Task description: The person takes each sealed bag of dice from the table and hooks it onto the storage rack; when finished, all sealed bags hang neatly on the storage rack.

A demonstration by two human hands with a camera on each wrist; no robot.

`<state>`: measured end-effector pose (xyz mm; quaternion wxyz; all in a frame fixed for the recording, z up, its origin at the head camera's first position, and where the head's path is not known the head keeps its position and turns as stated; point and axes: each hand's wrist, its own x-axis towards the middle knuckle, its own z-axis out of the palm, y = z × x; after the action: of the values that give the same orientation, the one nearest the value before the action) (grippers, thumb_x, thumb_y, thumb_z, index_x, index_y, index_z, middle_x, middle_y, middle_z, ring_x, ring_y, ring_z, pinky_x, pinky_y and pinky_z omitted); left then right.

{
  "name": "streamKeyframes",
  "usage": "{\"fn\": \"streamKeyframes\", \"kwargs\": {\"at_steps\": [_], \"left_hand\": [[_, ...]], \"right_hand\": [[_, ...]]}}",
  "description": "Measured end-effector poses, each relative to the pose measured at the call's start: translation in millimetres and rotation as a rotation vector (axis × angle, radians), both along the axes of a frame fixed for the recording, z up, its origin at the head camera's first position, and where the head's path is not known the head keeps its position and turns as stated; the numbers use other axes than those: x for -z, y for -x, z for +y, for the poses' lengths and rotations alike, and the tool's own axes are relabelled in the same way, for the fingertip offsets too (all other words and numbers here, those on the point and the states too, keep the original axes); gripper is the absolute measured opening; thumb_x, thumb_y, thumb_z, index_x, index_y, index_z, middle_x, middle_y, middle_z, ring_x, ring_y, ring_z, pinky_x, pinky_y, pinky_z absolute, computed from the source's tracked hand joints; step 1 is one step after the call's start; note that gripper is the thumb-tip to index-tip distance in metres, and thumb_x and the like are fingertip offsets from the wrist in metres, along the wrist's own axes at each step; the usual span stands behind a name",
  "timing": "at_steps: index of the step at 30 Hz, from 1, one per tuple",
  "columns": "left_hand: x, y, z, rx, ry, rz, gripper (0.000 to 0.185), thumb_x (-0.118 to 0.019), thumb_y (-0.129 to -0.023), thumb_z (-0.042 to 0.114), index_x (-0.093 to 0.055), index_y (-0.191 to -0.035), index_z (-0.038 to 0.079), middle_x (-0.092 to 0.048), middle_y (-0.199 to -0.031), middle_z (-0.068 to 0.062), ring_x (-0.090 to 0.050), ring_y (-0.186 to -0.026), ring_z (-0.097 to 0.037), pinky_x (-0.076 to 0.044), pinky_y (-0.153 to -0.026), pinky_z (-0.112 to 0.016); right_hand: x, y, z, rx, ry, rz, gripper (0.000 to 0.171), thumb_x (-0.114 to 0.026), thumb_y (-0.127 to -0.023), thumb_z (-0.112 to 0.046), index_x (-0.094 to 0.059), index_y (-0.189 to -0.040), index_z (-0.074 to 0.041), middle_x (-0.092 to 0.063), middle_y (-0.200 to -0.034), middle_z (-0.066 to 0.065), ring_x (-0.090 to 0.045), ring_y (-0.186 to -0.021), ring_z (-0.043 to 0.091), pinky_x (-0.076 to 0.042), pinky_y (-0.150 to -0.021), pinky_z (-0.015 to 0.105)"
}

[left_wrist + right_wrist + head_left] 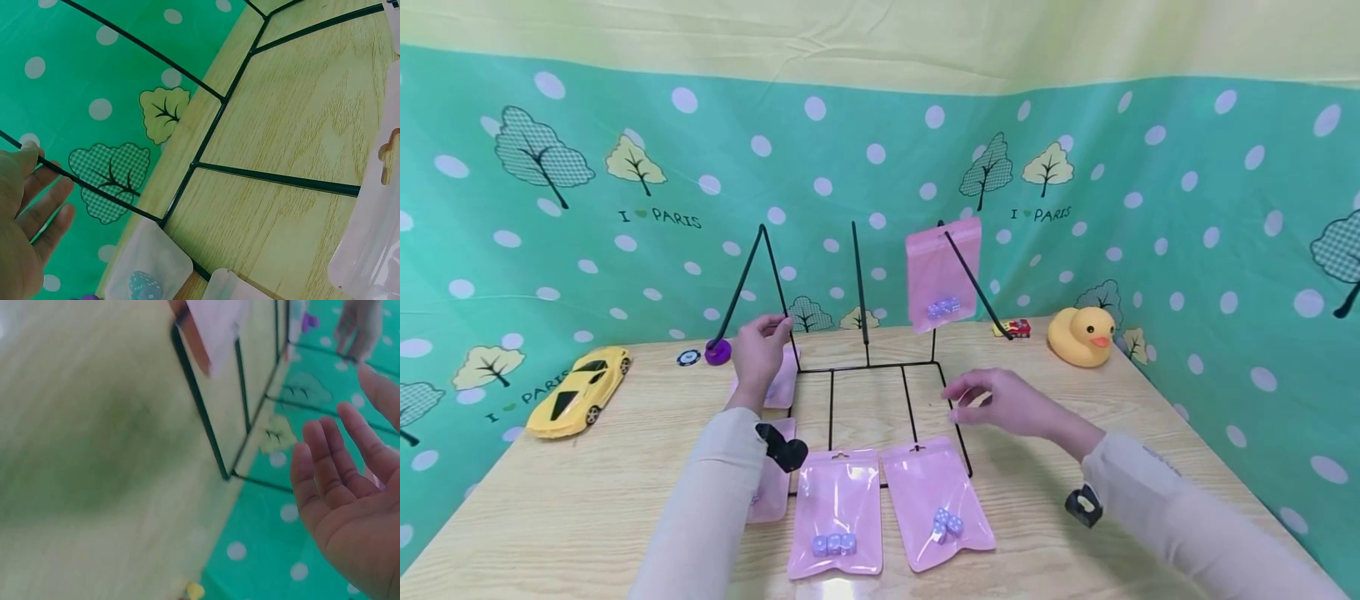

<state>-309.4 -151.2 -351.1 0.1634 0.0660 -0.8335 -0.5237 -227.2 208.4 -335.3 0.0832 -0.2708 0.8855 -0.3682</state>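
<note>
Pink pouches are lying and hanging around a black wire rack that is standing on the wooden surface. One pouch is hanging from the rack's right-hand rod with small pale dice showing in its bottom. Two more are lying flat at the rack's near edge: the left one is holding three dice in a row, and the right one is holding a small cluster whose number I cannot tell. Two further pouches are showing partly beside and under the left forearm, one by the rack's left corner and one nearer the front, making five pouches in all. The left hand is reaching to the rack's left slanted rod, its grip relaxed with fingertips touching the wire and holding nothing. The right hand is hovering over the surface just right of the rack, its grip open and empty. Near the back edge a yellow toy car, a rubber duck, a small red toy car, a purple disc and a dark chip are sitting.
</note>
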Motion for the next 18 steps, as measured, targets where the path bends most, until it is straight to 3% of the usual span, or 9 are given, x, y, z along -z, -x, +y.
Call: {"fn": "streamKeyframes", "kwargs": {"at_steps": [6,12,18], "left_hand": [[-0.3,-0.3,-0.8,0.0,0.0,-0.003,0.033,-0.06,-0.105,0.026,-0.068,-0.127,0.004,-0.071,-0.121,-0.019,-0.069,-0.109,-0.033,-0.052,-0.095,-0.044],[0.7,0.7,-0.4,0.005,-0.002,-0.009,0.032,-0.06,-0.105,0.025,-0.068,-0.127,0.004,-0.07,-0.122,-0.019,-0.069,-0.11,-0.033,-0.051,-0.096,-0.045],[1.8,0.9,0.0,0.0,0.002,-0.008,0.032,-0.06,-0.105,0.025,-0.068,-0.127,0.003,-0.07,-0.122,-0.019,-0.069,-0.11,-0.033,-0.052,-0.096,-0.045]], "right_hand": [[19.7,-11.4,-9.5,-0.072,0.016,-0.017,0.035,-0.077,-0.092,-0.017,-0.068,-0.119,0.003,-0.07,-0.111,0.015,-0.066,-0.101,0.03,-0.058,-0.084,0.036],[34.0,-17.0,-13.7,-0.012,-0.001,-0.062,0.041,-0.081,-0.089,-0.024,-0.069,-0.122,-0.001,-0.068,-0.11,0.01,-0.062,-0.104,0.03,-0.055,-0.084,0.033],[48.0,-15.9,-15.8,0.056,-0.045,-0.047,0.048,-0.084,-0.085,-0.029,-0.069,-0.123,-0.003,-0.066,-0.108,0.005,-0.06,-0.101,0.026,-0.052,-0.083,0.032]]}}
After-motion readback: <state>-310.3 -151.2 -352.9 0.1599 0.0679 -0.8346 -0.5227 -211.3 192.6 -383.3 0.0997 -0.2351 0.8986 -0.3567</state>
